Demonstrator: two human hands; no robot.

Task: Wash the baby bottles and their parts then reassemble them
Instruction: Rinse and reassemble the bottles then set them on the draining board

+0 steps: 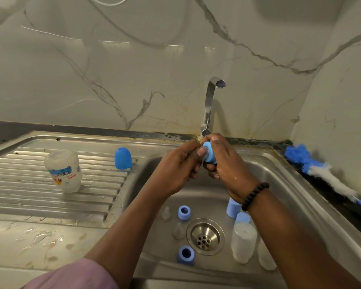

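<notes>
Blue plastic is the thing in hand: a screw collar [209, 152] held over the sink [279, 184] just below the tap [208, 105], with both hands on it. The right hand [227, 163] has its fingers curled round the collar; the left hand [175, 170] pinches at its top, thumb pressed on what looks like a clear teat seated in the ring. No water is visibly running. To do this well, I judge the collar should be held firm while the teat is worked evenly round its rim, pulled fully through or fully out, never half seated.

Counted: two more blue collars [184, 212] lie in the basin beside the drain [205, 236], with two clear teats [166, 213] near them, two pale blue caps [232, 207] and two upturned clear bottles [243, 243]. On the draining counter [29, 226] stand one printed bottle [64, 171] and one blue cap [123, 158]. One bottle brush [319, 170] lies at the right edge.
</notes>
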